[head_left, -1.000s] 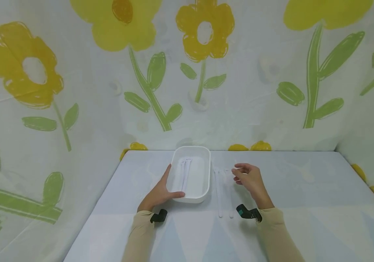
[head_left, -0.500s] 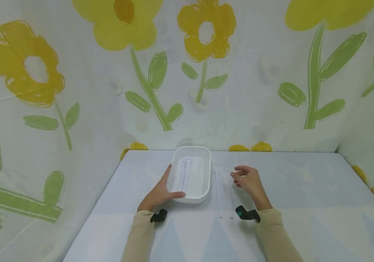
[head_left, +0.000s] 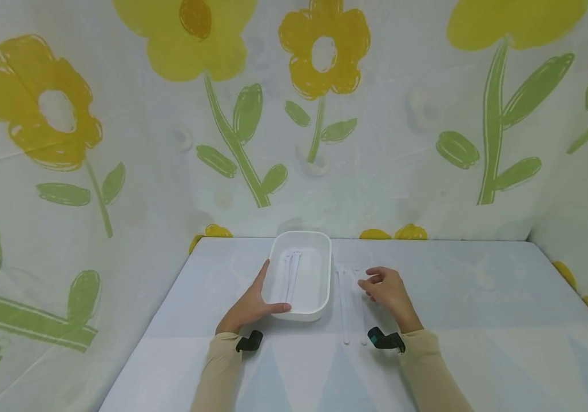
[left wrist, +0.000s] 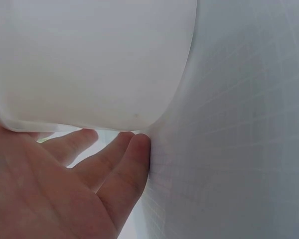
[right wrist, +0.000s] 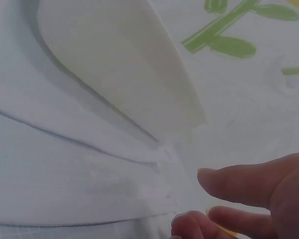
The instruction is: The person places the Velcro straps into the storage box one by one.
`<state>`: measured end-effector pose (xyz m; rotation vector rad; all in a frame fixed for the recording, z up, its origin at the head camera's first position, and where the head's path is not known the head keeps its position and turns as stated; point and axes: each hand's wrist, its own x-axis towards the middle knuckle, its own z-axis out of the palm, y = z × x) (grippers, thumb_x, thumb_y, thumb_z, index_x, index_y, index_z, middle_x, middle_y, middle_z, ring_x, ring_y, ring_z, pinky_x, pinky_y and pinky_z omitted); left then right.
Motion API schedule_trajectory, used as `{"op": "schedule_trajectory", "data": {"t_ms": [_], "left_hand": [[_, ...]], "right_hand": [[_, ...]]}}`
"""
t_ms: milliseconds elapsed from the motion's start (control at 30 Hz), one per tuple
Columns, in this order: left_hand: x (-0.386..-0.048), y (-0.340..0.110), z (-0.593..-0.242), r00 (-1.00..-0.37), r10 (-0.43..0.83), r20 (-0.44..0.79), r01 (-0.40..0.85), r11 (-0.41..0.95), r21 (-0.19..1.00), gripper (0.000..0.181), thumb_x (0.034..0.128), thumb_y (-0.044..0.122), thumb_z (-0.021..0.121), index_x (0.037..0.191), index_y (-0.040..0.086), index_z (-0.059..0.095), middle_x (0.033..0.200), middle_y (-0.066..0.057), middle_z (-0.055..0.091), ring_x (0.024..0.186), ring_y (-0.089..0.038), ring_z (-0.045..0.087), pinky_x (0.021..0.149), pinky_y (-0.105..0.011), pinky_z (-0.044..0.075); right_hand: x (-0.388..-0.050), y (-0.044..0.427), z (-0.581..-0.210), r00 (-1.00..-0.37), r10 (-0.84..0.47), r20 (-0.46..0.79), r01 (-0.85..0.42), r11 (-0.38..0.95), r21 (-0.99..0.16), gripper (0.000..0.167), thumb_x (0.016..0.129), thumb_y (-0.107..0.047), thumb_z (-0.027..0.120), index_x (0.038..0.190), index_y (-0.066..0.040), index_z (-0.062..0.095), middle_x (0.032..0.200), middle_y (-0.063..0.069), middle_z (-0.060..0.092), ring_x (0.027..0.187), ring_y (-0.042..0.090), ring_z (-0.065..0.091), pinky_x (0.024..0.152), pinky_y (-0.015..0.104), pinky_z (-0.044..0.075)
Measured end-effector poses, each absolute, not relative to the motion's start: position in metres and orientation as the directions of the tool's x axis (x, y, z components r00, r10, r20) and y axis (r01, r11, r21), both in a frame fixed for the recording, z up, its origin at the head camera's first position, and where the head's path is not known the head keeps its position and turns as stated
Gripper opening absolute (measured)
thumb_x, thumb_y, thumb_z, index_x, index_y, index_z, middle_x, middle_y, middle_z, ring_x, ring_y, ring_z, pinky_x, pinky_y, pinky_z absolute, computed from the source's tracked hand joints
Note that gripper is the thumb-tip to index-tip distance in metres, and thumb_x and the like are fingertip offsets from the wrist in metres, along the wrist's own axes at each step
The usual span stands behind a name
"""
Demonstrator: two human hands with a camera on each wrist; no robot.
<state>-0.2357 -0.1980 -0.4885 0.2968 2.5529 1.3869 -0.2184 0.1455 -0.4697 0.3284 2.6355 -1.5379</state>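
Note:
A white rectangular tray [head_left: 316, 280] stands on the table. My left hand [head_left: 250, 302] grips its near left corner, thumb at the front rim and fingers along the left wall [left wrist: 89, 64]. Inside, at the left, lie a few slim white plastic sticks [head_left: 292, 276] with wider far ends; their exact kind is unclear. Two similar long white sticks, a left one [head_left: 344, 312] and a right one [head_left: 362, 315], lie side by side right of the tray. Just above the right stick's far end hovers my right hand [head_left: 388, 290], fingers loosely bent, thumb and fingertips apart, holding nothing.
The pale table [head_left: 479, 303] carries faint blue triangles and stretches out to the right. Flower-printed cloth [head_left: 376, 189] hangs behind the table's back edge and at both sides. A dark wrist camera [head_left: 386, 339] sits at each wrist.
My right hand has shifted slightly left and nearer to me, over the right stick. The left hand, tray and sticks stay in place.

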Motion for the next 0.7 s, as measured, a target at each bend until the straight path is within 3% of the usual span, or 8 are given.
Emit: {"op": "schedule_trajectory", "data": {"t_ms": [233,700], "left_hand": [[-0.235,-0.197,-0.488,-0.956,0.275,-0.102,0.068,0.548,0.834,0.134,0.0726,0.046,0.092,0.168,0.030,-0.001,0.176,-0.003,0.009,0.159,-0.033,0.023,0.126,-0.063,0.022],[-0.237,-0.196,-0.489,-0.956,0.276,-0.101,0.070,0.550,0.832,0.134,0.0732,0.047,0.092,0.167,0.032,-0.002,0.176,0.000,0.008,0.156,-0.031,0.028,0.125,-0.064,0.025]], "right_hand": [[-0.218,0.141,-0.474,-0.972,0.151,-0.179,0.233,0.525,-0.819,0.050,0.092,-0.021,0.077,0.132,0.004,0.060,0.110,0.022,0.068,0.080,0.022,0.063,0.068,0.027,0.056],[-0.219,0.134,-0.481,-0.961,0.176,-0.214,0.277,0.588,-0.760,0.050,0.088,-0.020,0.081,0.130,0.000,0.062,0.105,0.017,0.067,0.087,0.026,0.062,0.078,0.034,0.059]]}}
